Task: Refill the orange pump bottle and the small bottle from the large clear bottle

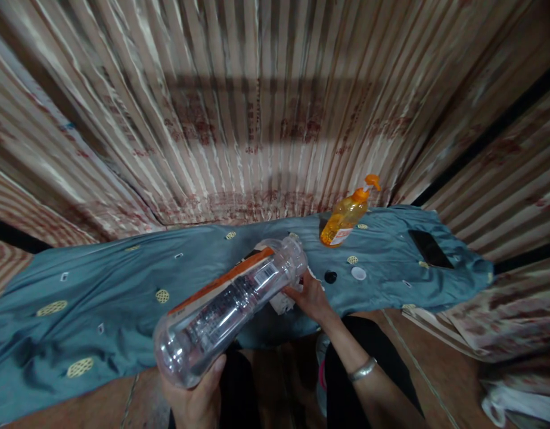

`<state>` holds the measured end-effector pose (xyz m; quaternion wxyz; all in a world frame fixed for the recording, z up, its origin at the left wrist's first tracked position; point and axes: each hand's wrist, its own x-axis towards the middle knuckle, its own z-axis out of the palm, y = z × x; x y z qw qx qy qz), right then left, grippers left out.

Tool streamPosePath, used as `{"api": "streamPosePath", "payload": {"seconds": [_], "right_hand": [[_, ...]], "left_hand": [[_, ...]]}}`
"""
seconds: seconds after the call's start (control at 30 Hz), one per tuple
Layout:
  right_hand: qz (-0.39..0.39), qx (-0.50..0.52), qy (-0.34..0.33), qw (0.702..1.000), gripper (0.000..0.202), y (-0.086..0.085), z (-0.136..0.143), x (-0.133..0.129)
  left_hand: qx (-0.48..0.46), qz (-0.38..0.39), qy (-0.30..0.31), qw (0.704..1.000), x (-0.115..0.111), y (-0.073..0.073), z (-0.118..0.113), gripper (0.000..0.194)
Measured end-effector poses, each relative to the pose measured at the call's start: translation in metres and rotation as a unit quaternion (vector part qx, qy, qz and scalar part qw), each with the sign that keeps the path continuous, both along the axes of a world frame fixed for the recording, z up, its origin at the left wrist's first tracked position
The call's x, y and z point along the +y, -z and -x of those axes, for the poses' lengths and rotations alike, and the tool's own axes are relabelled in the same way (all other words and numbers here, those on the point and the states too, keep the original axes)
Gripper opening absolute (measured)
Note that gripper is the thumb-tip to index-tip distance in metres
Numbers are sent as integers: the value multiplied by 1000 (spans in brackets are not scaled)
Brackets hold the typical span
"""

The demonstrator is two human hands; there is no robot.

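A large clear plastic bottle [221, 307] with an orange label lies tilted across my view, its uncapped neck pointing up and right. Its base rests in my left hand [196, 390], closed around the lower end with the thumb along the side. At the neck, my right hand [313, 298] is closed on the bottle from below; some of its fingers are hidden behind the plastic. Under and beside that hand shows a white crumpled or printed item [282, 302], mostly covered. A small black cap [331, 277] and a round white lid [359, 273] lie to the right.
An orange pump bottle [345, 220] stands toward the back of the teal patterned cloth [123, 286]. Farther right lies a dark phone [431, 248]. Striped curtains [257, 119] hang behind and at both sides. My dark-clothed knees [368, 363] are below the front edge.
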<state>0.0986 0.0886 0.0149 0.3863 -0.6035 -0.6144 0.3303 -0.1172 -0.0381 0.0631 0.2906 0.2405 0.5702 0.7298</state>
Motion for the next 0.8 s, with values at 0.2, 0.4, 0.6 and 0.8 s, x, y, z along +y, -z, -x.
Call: {"api": "streamPosePath", "payload": {"seconds": [0.2,0.4,0.6,0.8], "right_hand": [[17,2,0,1000,45,-2,0,1],[20,1,-11,1000,49,-3,-1,0],[32,-30,-6,999,50,-7,0,-1],[29,-14,-16,999,46,-8,-1,-2]], "left_hand": [[-29,6,19,999,-3,3,2,87],[-56,41,30,997,-6,9,4,74],[-69,37,10,997,-4,9,0,89],[-82,41,19,996,-4,1,-2,84]]}}
